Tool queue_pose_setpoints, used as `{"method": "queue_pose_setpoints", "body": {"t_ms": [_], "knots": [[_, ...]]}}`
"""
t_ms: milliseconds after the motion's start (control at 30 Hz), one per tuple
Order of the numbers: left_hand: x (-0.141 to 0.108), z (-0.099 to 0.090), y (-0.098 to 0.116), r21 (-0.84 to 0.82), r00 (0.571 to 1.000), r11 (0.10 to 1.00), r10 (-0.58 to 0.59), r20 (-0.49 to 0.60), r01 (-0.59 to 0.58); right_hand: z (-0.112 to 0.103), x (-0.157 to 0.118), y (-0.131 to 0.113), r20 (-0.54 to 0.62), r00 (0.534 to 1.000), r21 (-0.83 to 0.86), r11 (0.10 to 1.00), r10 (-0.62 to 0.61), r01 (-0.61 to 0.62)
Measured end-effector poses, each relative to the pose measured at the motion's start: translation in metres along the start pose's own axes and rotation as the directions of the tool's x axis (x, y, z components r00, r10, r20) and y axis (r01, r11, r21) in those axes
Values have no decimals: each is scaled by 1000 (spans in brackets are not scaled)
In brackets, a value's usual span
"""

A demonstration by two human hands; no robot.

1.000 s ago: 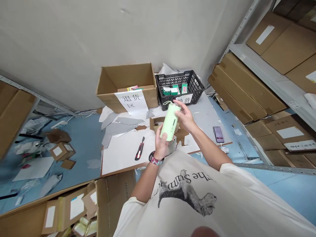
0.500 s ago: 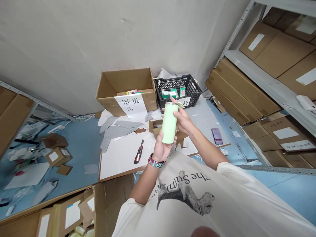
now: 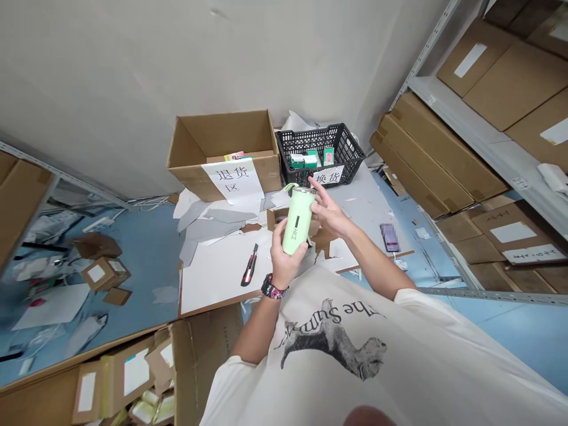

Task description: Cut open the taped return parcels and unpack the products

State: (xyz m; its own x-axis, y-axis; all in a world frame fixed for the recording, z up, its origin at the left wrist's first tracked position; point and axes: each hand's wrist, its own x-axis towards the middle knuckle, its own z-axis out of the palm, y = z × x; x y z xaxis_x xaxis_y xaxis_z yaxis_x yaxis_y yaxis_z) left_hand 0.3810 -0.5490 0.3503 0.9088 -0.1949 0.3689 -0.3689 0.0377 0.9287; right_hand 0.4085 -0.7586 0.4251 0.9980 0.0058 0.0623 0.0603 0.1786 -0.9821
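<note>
A light green tumbler [image 3: 296, 223] with a steel rim and a green strap loop at its top is held up over the table, slightly tilted. A dark mark and lettering face me. My left hand [image 3: 284, 260] wraps around its lower part. At the upper right side, my right hand [image 3: 331, 212] has its fingers apart, the thumb against or very near the tumbler; contact is hard to tell. Behind the tumbler a small opened cardboard box [image 3: 271, 220] is partly hidden. To the left lies a black and red utility knife [image 3: 249, 265] on the white tabletop [image 3: 213, 287].
At the back stand a large cardboard box [image 3: 186, 177] with a paper sign and a black crate [image 3: 355, 161] holding small green-white boxes. A phone [image 3: 389, 238] lies at the right. Shelves with cartons [image 3: 426, 160] flank the table; another open carton [image 3: 199, 361] is below left.
The tumbler has been turned: its strap moved from the right side to the left and its lettering now shows. My right fingers have spread apart, and the view has shifted slightly.
</note>
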Motion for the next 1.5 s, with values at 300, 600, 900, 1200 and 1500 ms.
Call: {"method": "queue_pose_setpoints", "body": {"t_ms": [300, 600, 900, 1200, 1500], "knots": [[2, -19, -29, -262, 938, 948, -85, 336, 180, -26, -11, -24, 122, 989, -160, 982, -77, 96], [1, -34, -92, 287, 933, 957, -81, 351, -25, -62, -32, 27, -400, 895, -354, 934, -199, 50], [-20, -14, -158, 437, 895, 892, -286, 342, 118, -34, -42, 78, -473, 877, -348, 933, -87, -96], [-28, -4, -173, 372, 924, 909, -291, 248, 187, -37, -58, 85, -419, 890, -654, 740, -179, -159], [-31, -8, -184, 290, 903, 937, -288, 318, 197, -32, -53, 99, 196, 976, -812, 573, 89, 111]]}}
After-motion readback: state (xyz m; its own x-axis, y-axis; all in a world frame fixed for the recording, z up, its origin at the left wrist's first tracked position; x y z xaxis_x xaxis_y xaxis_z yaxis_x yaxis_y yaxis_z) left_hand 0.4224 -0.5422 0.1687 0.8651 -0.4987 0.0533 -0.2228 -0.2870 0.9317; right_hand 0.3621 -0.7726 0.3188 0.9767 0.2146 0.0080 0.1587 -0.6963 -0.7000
